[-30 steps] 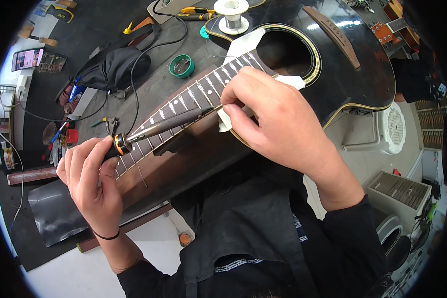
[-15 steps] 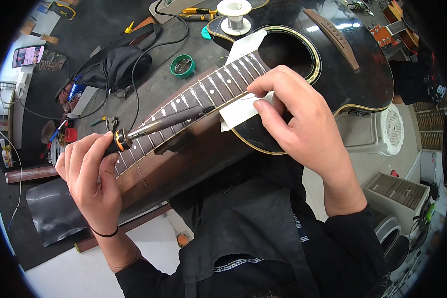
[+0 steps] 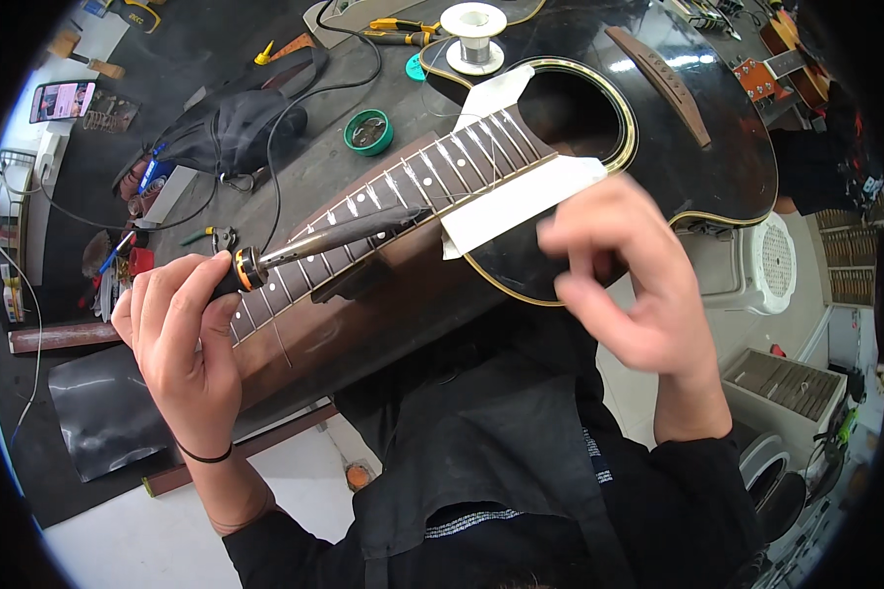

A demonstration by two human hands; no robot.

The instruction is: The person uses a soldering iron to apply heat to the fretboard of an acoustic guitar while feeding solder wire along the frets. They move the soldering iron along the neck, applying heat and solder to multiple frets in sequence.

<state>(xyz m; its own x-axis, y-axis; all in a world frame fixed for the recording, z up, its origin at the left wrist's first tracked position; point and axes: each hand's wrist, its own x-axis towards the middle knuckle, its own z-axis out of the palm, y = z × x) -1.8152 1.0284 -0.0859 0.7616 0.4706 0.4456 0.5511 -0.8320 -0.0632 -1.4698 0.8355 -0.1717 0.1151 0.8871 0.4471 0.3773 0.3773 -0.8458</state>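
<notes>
In my left hand (image 3: 187,319) is the black handle of a soldering iron (image 3: 309,245), with the fingers closed round it. Its thick dark tip lies across the fretboard (image 3: 363,201) of a black acoustic guitar (image 3: 727,147), near the fretboard's lower edge. Whitish streaks run along several frets. My right hand (image 3: 629,280), blurred, is over the guitar body below the soundhole (image 3: 570,108). Its thumb and index finger are apart, and I see nothing between them. White paper (image 3: 521,206) lies beside the fretboard, close to that hand. A thin wire crosses the upper frets.
A spool of solder wire (image 3: 473,44) stands on the guitar's upper edge. Left of it are a green cup (image 3: 367,132), pliers (image 3: 403,31) and a dark cloth bag (image 3: 236,133). A black cable (image 3: 270,177) loops over the bench. At the right stands a white stool (image 3: 771,260).
My right hand has drawn away from the fretboard edge toward the lower right, uncovering more white paper. My left hand and the soldering iron have barely shifted.
</notes>
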